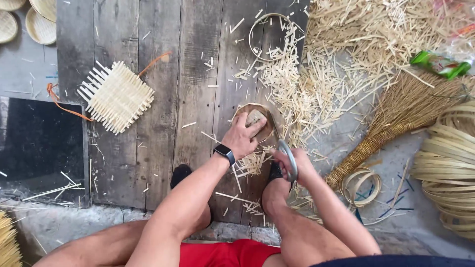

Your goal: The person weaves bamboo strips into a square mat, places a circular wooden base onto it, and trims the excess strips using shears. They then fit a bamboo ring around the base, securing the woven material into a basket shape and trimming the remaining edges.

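My left hand (pixel 242 136), with a dark watch on the wrist, presses down on a small round woven bamboo basket (pixel 262 114) on the dark wooden boards. My right hand (pixel 292 163) grips the grey handles of a pair of shears (pixel 288 158) just to the right of the basket's near edge. Short cut bamboo strips (pixel 252 163) lie beneath both hands. My knees and black-socked feet frame the spot.
A square woven bamboo mat (pixel 116 96) with an orange cord lies left. A bamboo hoop (pixel 269 37) and a large heap of offcuts (pixel 356 54) sit behind. A straw broom (pixel 396 118), coiled bamboo strips (pixel 448 168) and a small ring (pixel 362 185) are right.
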